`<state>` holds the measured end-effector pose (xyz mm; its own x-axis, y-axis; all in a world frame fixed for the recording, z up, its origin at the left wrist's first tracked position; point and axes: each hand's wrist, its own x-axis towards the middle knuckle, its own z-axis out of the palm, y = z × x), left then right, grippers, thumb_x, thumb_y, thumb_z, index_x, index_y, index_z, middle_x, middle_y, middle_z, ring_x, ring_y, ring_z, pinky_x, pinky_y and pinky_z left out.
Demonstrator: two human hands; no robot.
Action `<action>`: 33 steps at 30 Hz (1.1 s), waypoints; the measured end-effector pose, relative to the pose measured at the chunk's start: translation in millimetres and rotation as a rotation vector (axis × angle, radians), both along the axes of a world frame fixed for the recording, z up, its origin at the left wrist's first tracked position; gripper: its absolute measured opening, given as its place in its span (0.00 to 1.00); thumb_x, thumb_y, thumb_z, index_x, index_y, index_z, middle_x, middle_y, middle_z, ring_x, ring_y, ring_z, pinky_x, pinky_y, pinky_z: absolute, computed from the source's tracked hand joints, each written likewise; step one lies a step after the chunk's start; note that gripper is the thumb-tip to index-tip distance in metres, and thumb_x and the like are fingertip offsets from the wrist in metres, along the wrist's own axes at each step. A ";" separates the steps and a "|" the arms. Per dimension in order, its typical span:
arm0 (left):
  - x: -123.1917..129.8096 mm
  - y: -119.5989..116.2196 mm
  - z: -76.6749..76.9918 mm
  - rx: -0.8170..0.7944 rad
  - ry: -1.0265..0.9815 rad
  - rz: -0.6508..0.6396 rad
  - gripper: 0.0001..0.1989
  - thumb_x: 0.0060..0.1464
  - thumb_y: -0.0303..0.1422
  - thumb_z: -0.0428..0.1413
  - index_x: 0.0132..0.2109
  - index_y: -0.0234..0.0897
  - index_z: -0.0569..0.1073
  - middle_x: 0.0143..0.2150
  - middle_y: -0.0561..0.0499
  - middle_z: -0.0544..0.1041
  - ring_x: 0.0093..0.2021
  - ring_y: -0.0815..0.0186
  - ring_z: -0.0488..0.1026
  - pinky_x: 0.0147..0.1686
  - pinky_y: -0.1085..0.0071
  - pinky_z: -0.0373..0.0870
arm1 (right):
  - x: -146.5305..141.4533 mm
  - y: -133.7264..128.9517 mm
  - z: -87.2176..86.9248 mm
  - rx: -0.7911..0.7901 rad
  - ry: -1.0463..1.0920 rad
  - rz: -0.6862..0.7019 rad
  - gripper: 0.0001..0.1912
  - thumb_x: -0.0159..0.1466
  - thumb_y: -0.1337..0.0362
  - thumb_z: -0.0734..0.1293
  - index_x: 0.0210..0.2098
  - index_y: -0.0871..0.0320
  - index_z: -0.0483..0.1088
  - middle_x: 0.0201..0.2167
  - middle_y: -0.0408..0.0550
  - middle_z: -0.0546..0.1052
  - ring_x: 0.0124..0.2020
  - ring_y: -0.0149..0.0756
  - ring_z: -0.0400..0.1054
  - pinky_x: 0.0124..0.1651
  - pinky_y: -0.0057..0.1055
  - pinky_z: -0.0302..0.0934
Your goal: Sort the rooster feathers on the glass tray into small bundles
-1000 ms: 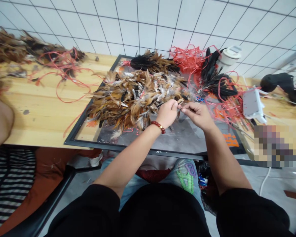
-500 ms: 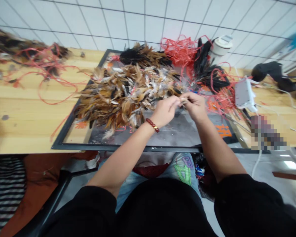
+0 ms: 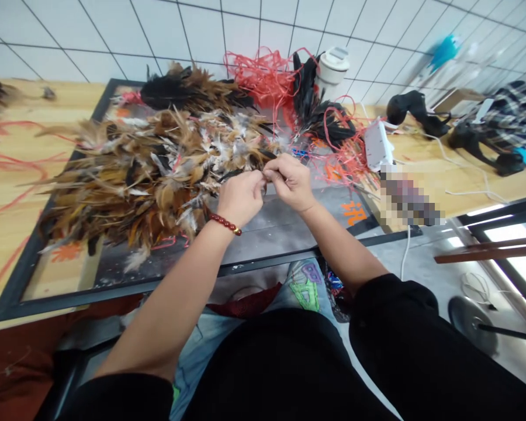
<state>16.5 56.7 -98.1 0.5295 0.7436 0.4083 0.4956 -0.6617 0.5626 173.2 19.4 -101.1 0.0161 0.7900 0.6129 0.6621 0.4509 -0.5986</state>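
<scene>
My left hand (image 3: 242,197), with a dark red bead bracelet (image 3: 225,223) on its wrist, is closed with thumb and fingers pinched together. My right hand (image 3: 291,181) pinches too, its fingertips meeting those of my left. Whatever sits between them is too small and covered to make out. Both hands are at the right edge of a large heap of brown, white and grey feathers (image 3: 158,169), just above a black-framed panel (image 3: 114,295). Behind the heap lies a bundle of black and brown feathers (image 3: 175,90) bound in pink at one end.
Tangled red plastic twine (image 3: 267,82) lies at the back, near black feathers (image 3: 305,82) and a white lidded container (image 3: 333,67). A white box (image 3: 378,146) with cords stands to the right. Farther right are black objects (image 3: 414,111) and checked cloth (image 3: 515,114).
The view has swung to the right, so the table's contents appear farther left. Both hands stay pinched together beside the feather heap.
</scene>
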 end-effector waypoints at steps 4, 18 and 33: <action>-0.7 -2.5 5.0 -0.071 -0.049 -0.199 0.09 0.55 0.31 0.53 0.27 0.39 0.74 0.29 0.48 0.76 0.33 0.61 0.72 0.37 0.68 0.65 | 8.2 6.8 3.8 -0.180 0.204 0.102 0.17 0.64 0.49 0.66 0.29 0.56 0.69 0.30 0.46 0.71 0.35 0.36 0.64 0.45 0.35 0.61; 4.1 -8.6 16.8 -0.929 -0.737 -0.243 0.12 0.47 0.41 0.66 0.29 0.37 0.78 0.22 0.55 0.64 0.17 0.77 0.52 0.16 0.76 0.46 | -0.5 14.6 3.1 -0.391 0.763 0.208 0.19 0.57 0.49 0.72 0.27 0.56 0.66 0.23 0.38 0.66 0.24 0.25 0.55 0.27 0.26 0.52; 5.7 -1.7 14.4 -1.147 -1.049 -0.083 0.06 0.49 0.29 0.62 0.30 0.33 0.72 0.23 0.56 0.66 0.17 0.81 0.54 0.14 0.82 0.46 | -16.3 7.5 -4.0 -0.361 0.668 0.317 0.29 0.47 0.45 0.79 0.38 0.56 0.70 0.33 0.42 0.74 0.34 0.31 0.70 0.40 0.30 0.68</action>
